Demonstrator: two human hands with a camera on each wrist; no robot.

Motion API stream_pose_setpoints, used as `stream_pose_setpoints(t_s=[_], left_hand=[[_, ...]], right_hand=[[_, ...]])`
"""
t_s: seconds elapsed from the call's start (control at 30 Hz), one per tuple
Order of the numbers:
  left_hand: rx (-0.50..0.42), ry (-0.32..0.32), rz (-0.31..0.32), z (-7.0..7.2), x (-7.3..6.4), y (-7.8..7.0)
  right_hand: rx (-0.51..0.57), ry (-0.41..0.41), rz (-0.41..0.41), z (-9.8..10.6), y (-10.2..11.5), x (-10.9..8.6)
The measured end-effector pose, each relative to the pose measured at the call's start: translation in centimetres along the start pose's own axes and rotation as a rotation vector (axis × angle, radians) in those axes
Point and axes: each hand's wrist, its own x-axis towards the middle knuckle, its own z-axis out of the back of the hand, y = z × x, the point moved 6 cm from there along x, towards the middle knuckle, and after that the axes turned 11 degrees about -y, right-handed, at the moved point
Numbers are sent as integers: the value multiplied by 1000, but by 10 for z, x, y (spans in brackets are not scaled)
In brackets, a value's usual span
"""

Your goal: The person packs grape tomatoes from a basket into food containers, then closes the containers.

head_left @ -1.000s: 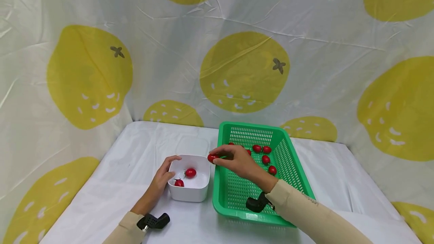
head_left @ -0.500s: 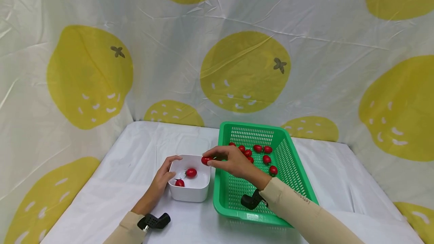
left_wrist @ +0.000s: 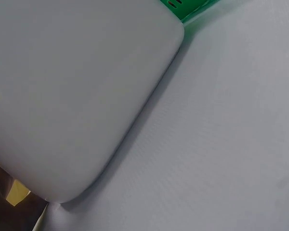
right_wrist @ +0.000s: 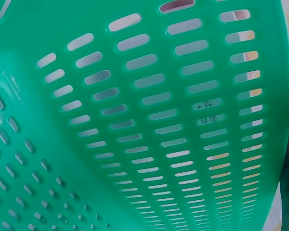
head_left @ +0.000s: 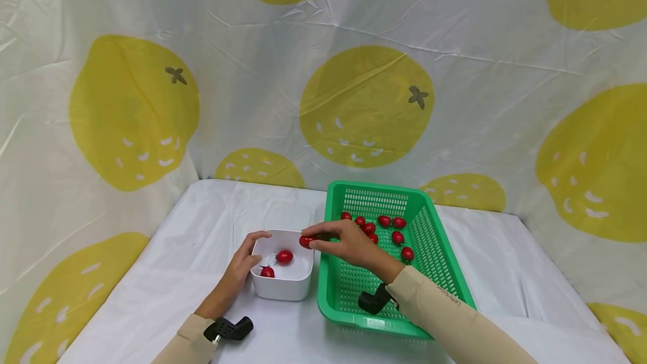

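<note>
A white square container stands on the white cloth, with two cherry tomatoes inside: one near its middle, the other at the front left. My left hand holds its left side, thumb on the rim and fingers toward the back corner. The container's smooth wall fills much of the left wrist view. Over the container's back right part, my right hand pinches a cherry tomato between thumb and fingers. The right forearm crosses above a green basket.
Several more cherry tomatoes lie toward the back and right of the basket. Behind the container a clear, flat lid-like piece lies on the cloth. A lemon-print curtain hangs behind. The basket's slotted wall dominates the right wrist view.
My right hand has moved left with the cherry tomato, from the basket's edge to over the container, then nearly stopped. The left hand keeps its hold on the container.
</note>
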Motion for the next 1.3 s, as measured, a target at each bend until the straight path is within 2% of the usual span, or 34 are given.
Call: stream_pose_setpoints(t_s=[0.37, 0.77, 1.03, 1.3], left_hand=[[-5, 3, 22, 1, -1, 1], [-6, 22, 35, 2, -2, 4], [9, 20, 57, 3, -1, 4], [-1, 23, 51, 1, 1, 2]], right_hand=[[-10, -4, 27, 0, -1, 1], [-3, -10, -18, 0, -2, 1], [33, 13, -11, -4, -29, 8], [112, -2, -22, 5, -33, 11]])
